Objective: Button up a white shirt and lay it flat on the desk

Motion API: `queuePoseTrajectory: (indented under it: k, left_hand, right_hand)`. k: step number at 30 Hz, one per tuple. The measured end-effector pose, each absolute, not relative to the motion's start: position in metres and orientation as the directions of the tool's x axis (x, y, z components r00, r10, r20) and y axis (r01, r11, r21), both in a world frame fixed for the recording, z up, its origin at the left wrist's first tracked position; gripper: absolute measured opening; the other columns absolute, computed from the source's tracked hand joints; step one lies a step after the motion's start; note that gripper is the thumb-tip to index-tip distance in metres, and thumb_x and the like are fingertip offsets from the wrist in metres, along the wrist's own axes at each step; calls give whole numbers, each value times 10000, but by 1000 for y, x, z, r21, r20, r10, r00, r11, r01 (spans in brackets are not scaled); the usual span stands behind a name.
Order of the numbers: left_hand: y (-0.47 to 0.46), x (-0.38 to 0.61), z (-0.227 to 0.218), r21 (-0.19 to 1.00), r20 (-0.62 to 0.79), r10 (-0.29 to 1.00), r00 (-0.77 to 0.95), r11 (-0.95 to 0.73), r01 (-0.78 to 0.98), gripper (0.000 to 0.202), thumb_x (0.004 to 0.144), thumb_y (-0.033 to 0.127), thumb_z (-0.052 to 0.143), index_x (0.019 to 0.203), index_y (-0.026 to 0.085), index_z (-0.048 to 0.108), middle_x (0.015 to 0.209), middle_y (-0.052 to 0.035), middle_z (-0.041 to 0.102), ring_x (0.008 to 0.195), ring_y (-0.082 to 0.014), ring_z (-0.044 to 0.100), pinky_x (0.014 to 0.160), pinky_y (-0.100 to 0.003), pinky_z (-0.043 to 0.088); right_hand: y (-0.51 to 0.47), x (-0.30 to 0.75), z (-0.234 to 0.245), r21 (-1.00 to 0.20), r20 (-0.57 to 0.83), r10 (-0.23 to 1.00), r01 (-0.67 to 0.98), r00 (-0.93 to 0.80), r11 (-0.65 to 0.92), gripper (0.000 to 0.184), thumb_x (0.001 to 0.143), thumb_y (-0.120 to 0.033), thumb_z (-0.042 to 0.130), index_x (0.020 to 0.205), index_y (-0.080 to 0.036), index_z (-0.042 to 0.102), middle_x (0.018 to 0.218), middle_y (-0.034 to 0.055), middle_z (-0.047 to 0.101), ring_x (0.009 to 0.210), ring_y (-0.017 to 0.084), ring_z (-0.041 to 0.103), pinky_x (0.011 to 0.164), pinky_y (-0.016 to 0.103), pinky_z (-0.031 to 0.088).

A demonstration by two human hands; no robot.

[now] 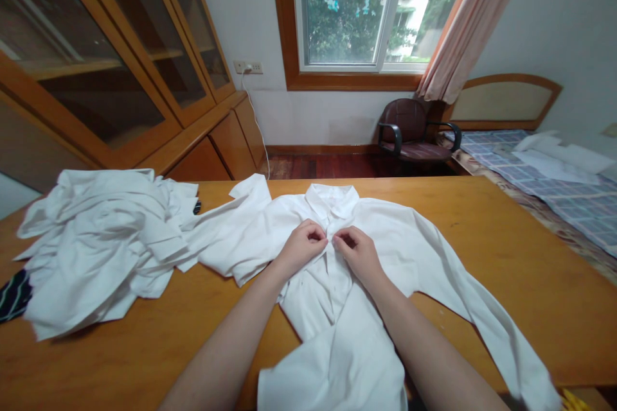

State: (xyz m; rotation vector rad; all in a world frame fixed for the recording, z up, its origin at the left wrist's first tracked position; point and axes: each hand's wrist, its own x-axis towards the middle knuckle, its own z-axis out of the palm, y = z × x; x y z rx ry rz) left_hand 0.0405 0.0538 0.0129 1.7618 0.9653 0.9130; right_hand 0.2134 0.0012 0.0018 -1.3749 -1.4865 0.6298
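Observation:
A white long-sleeved shirt (390, 237) lies front up on the wooden table, its collar (332, 200) pointing to the far edge. Both hands are at its front placket, just below the collar. My left hand (304, 243) pinches the placket edge from the left, thumb and fingertips pressed together. Close beside it, my right hand (355, 248) pinches the other side of the placket. Whether a button sits between the fingertips is too small to tell. The right sleeve reaches toward the table's near right corner, and the lower part of the shirt is bunched toward me.
A heap of white clothes (106, 237) covers the table's left side, touching the shirt's left sleeve, with a dark striped cloth (15, 295) under it. Beyond the wooden table (482, 225) stand a glass-door cabinet (144, 32), a brown armchair (409, 131) and a bed (554, 186).

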Motion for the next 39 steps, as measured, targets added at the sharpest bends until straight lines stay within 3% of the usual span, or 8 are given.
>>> queuePoseTrajectory:
  k: [10, 22, 39]
  left_hand:
    - [52, 41, 14, 919, 189, 886, 424, -311, 241, 67, 728, 184, 630, 672, 166, 597, 853, -30, 587, 798, -154, 597, 718, -246, 483]
    - [55, 40, 6, 938, 97, 897, 431, -228, 263, 71, 720, 229, 618, 732, 162, 636, 756, -17, 662, 726, -155, 605, 702, -241, 474]
    - [54, 41, 10, 933, 149, 895, 420, -268, 241, 51, 719, 215, 614, 700, 168, 605, 773, -22, 655, 748, -160, 612, 721, -253, 472]
  right_hand:
    - [2, 211, 3, -857, 286, 956, 465, 71, 222, 75, 791, -221, 605, 777, -197, 674, 737, 18, 655, 676, 164, 589, 646, 270, 452]
    - [3, 211, -1, -852, 276, 959, 476, 59, 216, 65, 792, -210, 611, 783, -196, 674, 748, 18, 659, 683, 164, 594, 654, 272, 455]
    - [0, 211, 5, -854, 264, 963, 480, 62, 203, 112, 837, -260, 601, 795, -194, 680, 763, 30, 683, 703, 169, 609, 666, 272, 461]
